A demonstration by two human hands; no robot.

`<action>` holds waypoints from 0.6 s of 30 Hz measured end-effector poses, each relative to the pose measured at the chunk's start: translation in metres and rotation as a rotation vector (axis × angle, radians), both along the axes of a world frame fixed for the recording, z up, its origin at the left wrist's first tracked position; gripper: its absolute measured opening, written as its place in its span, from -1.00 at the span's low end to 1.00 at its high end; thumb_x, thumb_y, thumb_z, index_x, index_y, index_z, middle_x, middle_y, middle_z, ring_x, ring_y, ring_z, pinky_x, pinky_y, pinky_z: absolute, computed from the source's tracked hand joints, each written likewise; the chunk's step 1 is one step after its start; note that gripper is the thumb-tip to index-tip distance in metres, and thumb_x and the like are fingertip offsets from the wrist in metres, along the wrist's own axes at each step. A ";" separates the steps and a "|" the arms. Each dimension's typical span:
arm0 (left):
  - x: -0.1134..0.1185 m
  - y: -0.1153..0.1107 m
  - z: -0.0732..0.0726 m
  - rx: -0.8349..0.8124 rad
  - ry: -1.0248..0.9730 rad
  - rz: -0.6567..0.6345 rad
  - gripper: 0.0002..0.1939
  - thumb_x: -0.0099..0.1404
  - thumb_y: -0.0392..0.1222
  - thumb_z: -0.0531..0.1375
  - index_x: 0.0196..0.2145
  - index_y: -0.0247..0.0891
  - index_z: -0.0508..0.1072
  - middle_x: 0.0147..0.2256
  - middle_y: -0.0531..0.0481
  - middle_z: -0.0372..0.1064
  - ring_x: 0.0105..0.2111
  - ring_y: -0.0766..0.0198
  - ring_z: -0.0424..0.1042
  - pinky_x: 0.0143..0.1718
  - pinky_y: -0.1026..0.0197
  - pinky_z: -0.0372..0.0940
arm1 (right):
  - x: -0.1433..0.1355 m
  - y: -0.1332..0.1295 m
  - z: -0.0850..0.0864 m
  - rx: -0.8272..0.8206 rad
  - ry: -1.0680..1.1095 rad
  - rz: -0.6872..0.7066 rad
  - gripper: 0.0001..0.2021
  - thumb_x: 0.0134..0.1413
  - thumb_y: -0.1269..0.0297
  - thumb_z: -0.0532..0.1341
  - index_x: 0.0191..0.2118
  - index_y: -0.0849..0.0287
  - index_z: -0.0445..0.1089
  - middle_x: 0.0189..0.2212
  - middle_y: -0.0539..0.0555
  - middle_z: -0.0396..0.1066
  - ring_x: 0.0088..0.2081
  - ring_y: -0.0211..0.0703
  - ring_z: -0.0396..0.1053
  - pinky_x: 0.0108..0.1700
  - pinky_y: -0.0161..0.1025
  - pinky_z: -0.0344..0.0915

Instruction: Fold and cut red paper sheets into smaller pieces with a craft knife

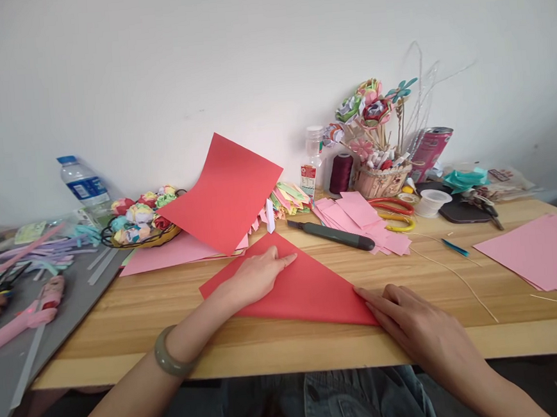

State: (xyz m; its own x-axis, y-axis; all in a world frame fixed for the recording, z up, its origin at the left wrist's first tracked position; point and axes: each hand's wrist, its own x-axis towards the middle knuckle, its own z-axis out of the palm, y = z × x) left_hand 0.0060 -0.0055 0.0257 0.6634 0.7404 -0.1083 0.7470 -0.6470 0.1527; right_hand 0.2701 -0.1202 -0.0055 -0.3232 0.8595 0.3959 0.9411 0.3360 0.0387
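Note:
A red sheet [309, 289], folded over into a triangle, lies on the wooden table with its folded edge towards me. My left hand [259, 273] rests on its upper left part, index finger stretched out and the other fingers curled. At the right corner, my right hand [407, 317] touches the paper with its fingertips, the fingers extended close together. Behind my left hand, a second red sheet [224, 193] leans tilted over pink paper [166, 254] and a basket of paper flowers [147, 222]. A dark green cutter [338, 234] lies just beyond the folded sheet.
Pink paper pieces [356, 215], orange-handled pliers [391, 206] and a flower basket [382, 178] stand or lie at the back right. Pink sheets [546, 248] lie far right. A pink glue gun [31, 318] is on the grey mat [81, 307] at left, near a bottle [84, 185].

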 end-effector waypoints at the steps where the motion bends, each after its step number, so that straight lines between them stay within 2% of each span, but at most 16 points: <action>1: 0.000 0.000 0.000 -0.001 0.003 0.002 -0.51 0.38 -0.23 -0.27 0.21 0.02 0.04 -0.26 -0.04 0.15 -0.40 0.26 0.21 -0.41 0.27 0.06 | 0.000 0.000 0.000 0.001 -0.003 0.000 -0.59 0.26 0.15 -0.17 -0.05 0.04 0.38 -0.55 0.00 0.26 -0.53 -0.26 0.35 -0.63 -0.38 0.22; 8: 0.001 -0.001 0.001 -0.001 0.033 0.009 -0.50 0.37 -0.26 -0.28 0.21 0.05 0.01 -0.30 -0.04 0.15 -0.44 0.25 0.20 -0.42 0.26 0.07 | 0.002 -0.001 -0.002 -0.018 -0.018 0.004 -0.61 0.25 0.20 -0.15 -0.05 0.07 0.37 -0.54 0.00 0.24 -0.53 -0.25 0.33 -0.61 -0.36 0.22; 18: 0.003 -0.001 -0.001 0.027 0.111 0.002 -0.42 0.29 -0.37 -0.22 0.23 0.03 -0.06 -0.21 -0.09 0.16 -0.37 0.18 0.26 -0.39 0.23 0.11 | 0.004 -0.004 0.000 0.027 -0.005 -0.014 -0.61 0.25 0.17 -0.14 -0.12 0.06 0.42 -0.55 0.01 0.25 -0.50 -0.24 0.33 -0.63 -0.37 0.17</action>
